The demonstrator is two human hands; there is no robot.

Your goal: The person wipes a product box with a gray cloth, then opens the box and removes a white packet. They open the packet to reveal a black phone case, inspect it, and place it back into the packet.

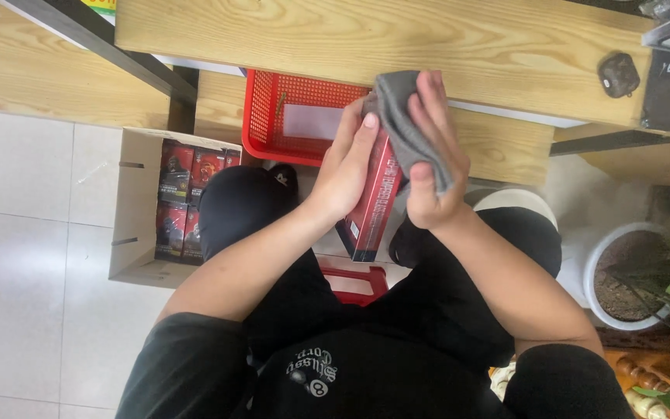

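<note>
My left hand (348,159) grips a long flat red and black box (372,203), held tilted above my lap. My right hand (432,151) presses a grey cloth (401,116) against the upper end of that box. The cloth drapes over my right fingers and covers the box's top edge. Both hands are close together in the middle of the view, just in front of a red plastic basket (288,101).
A wooden shelf board (350,35) runs across the top. An open cardboard carton (137,209) with several red and black boxes stands on the tiled floor at left. A white pot with a plant (626,271) is at right. A small dark case (618,74) lies on the shelf.
</note>
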